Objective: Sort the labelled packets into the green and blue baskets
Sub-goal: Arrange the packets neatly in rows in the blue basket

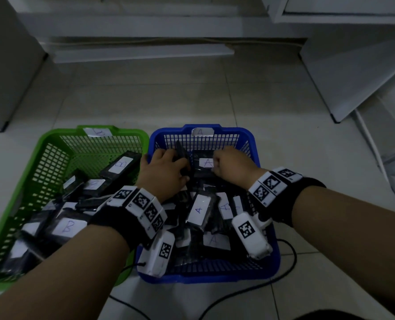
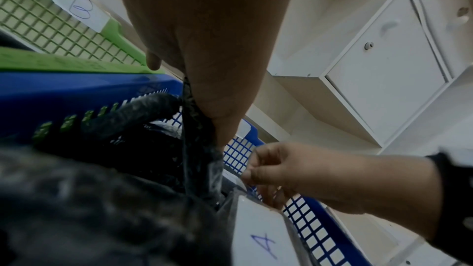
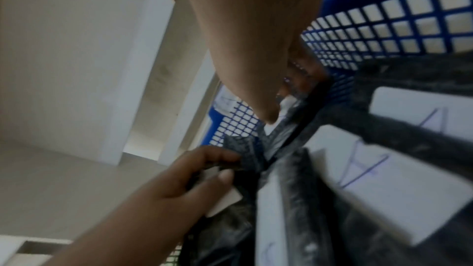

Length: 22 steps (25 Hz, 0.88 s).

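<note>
The blue basket [image 1: 248, 133], tagged A, holds several black packets with white A labels. The green basket [image 1: 51, 137], tagged B, holds B-labelled packets [image 1: 120, 165]. Both hands are inside the far end of the blue basket. My left hand [image 1: 166, 167] grips a black packet [image 1: 182, 150] that stands on its edge; the grip also shows in the left wrist view [image 2: 197, 132] and the right wrist view [image 3: 245, 149]. My right hand [image 1: 231, 163] is curled, pinching the edge of a flat packet labelled A [image 1: 206, 163]. Its fingers [image 2: 258, 171] sit close to the basket's far wall.
The baskets stand side by side on a pale tiled floor. White cabinets [image 1: 145, 31] line the back and a white board [image 1: 353, 77] leans at the right. A black cable [image 1: 292, 257] runs on the floor in front of the blue basket.
</note>
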Motion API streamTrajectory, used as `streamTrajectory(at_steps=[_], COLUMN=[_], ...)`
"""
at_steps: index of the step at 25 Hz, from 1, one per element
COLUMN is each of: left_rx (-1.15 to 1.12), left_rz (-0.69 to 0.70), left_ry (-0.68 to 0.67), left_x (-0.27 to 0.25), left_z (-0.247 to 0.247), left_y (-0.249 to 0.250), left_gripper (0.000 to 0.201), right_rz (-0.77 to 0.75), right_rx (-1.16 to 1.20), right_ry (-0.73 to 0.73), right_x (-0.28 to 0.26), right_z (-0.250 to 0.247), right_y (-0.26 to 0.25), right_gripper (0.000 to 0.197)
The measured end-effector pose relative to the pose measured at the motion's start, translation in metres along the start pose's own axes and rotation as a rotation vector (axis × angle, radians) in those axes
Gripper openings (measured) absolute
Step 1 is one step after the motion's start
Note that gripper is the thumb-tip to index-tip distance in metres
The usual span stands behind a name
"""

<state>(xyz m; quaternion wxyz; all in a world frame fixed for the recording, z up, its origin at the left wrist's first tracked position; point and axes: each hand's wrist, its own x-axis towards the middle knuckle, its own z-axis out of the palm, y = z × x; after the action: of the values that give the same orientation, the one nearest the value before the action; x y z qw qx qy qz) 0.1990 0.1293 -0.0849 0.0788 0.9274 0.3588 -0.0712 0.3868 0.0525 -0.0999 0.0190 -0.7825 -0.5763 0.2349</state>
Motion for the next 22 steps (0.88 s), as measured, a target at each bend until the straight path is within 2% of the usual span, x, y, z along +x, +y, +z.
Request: streamTrajectory(at_steps=[4,7,8,11,12,13,18,20,22], left_rx=[-0.015,-0.024,-0.021,-0.021,-0.027,-0.032,-0.042,-0.041,-0.043], left_rz=[-0.001,-0.005,-0.008,-0.005,-0.004,-0.002,-0.001,0.001,0.001], left_ry=[-0.008,-0.03,-0.04,-0.048,-0.048,-0.049,-0.071,-0.072,-0.079], left_x=[0.0,0.0,0.0,0.0,0.0,0.0,0.0,0.0,0.0], left_z=[0.001,0.001,0.001,0.001,0.0,0.0,-0.002,-0.003,-0.003], left_y=[0.001,0.002,0.002,0.001,0.001,0.0,0.0,0.001,0.001], left_gripper=[0.034,0.036,0.036,0.037,0.038,0.038,0.038,0.038,0.04], right_rz=[0.106,0.139,0.149,0.211,0.243,0.272,0.313,0.27,0.188], right_rx=[0.122,0.213,0.248,0.345,0.395,0.43,0.437,0.428,0.287], right_ry=[-0.15,-0.12,-0.128,-0.241,-0.233,-0.175,0.318,0.344,0.314], right_x=[-0.008,-0.004,-0.002,-0.002,-0.003,-0.002,0.004,0.004,0.002], right_z=[0.011,0.021,0.021,0.011,0.004,-0.003,-0.028,-0.025,-0.018], right_y=[-0.021,-0.028,-0.029,-0.028,-0.027,-0.022,0.004,0.011,0.015], right_gripper=[0.03,0.06,0.061,0.03,0.024,0.025,0.02,0.029,0.033])
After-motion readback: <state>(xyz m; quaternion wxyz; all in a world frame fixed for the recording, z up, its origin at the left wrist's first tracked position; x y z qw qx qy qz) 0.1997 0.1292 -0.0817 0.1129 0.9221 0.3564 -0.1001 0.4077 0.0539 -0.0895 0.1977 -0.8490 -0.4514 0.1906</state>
